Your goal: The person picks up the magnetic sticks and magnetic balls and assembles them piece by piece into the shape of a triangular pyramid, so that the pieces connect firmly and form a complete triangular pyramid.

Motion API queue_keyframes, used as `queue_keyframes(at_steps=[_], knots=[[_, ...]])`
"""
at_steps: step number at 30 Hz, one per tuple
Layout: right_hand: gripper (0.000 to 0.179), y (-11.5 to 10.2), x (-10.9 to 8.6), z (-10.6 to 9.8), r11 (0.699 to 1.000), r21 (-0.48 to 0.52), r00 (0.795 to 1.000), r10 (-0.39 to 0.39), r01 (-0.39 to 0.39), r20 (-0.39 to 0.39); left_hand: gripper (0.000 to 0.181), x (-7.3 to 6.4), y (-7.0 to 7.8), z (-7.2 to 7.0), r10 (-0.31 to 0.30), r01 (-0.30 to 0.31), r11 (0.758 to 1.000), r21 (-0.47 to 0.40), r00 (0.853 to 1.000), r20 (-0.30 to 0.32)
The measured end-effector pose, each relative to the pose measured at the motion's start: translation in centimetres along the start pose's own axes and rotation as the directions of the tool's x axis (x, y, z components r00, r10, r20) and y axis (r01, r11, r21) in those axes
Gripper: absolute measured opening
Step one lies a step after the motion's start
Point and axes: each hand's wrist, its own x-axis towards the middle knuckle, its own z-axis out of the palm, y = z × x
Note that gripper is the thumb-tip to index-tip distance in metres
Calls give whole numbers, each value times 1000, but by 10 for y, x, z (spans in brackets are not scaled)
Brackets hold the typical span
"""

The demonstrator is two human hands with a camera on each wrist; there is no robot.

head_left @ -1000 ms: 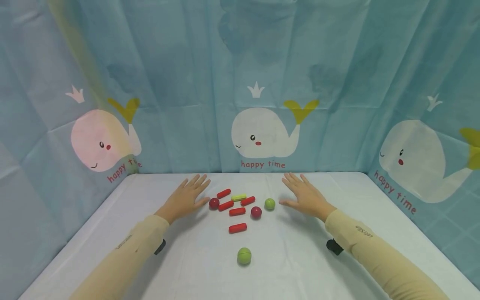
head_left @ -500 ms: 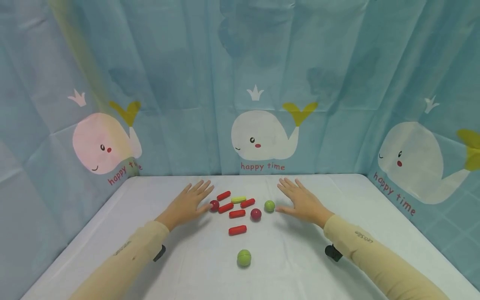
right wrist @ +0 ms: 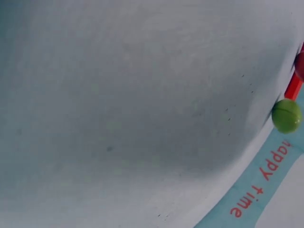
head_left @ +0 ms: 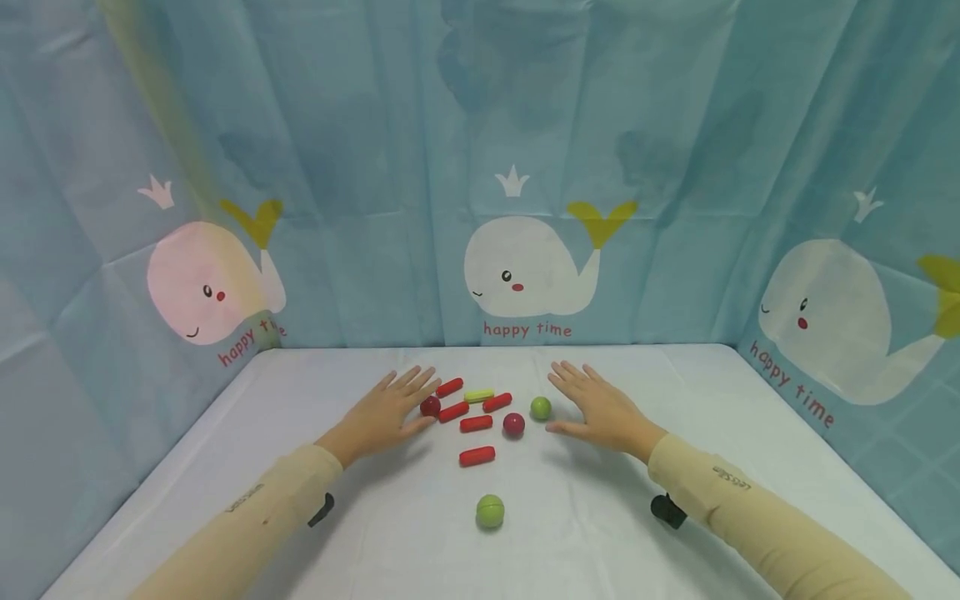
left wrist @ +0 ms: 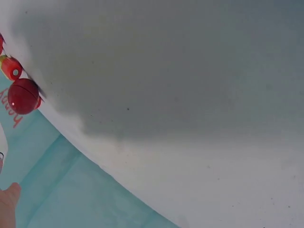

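Note:
My left hand (head_left: 382, 421) hovers over the white table with its fingers spread, holding nothing. A dark red ball (head_left: 430, 406) lies beside its thumb and fingers; the same ball (left wrist: 23, 97) shows at the edge of the left wrist view. My right hand (head_left: 606, 412), also spread and holding nothing, is above the table to the right of a small green ball (head_left: 541, 407) (right wrist: 287, 116). Between the hands lie several red sausage-shaped pieces (head_left: 476, 423), a yellow-green piece (head_left: 478, 396) like a short corn cob, and a second dark red ball (head_left: 513, 425).
A larger-looking green ball (head_left: 490, 511) with a seam lies nearest the front. One red piece (head_left: 477, 456) lies apart, in front of the cluster. A blue curtain (head_left: 360, 167) with printed whales borders the table (head_left: 390, 542) at the back and both sides.
Both hands have moved slightly inward, toward the cluster, with fingers still spread. The balls and pieces have stayed in place on the table.

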Motion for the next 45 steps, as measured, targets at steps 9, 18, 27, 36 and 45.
queue_keyframes(at_steps=[9, 18, 27, 36, 45], knots=[[86, -8, 1, 0, 1000, 20, 1000, -25, 24, 5, 68, 1, 14, -1, 13, -10, 999, -40, 998, 61], [85, -18, 0, 4, 999, 42, 999, -30, 29, 17, 65, -4, 23, 0, 43, -39, 997, -62, 997, 67], [83, -29, 0, 6, 996, 84, 998, -33, 30, 44, 68, -6, 26, 2, 97, -90, 993, -79, 992, 81], [83, -39, -1, 3, 992, 120, 997, -38, 30, 69, 69, -6, 32, 2, 141, -135, 988, -75, 987, 82], [79, -48, -2, 5, 983, 182, 998, 11, -21, 55, 70, -6, 39, 4, 145, -135, 987, -92, 984, 107]])
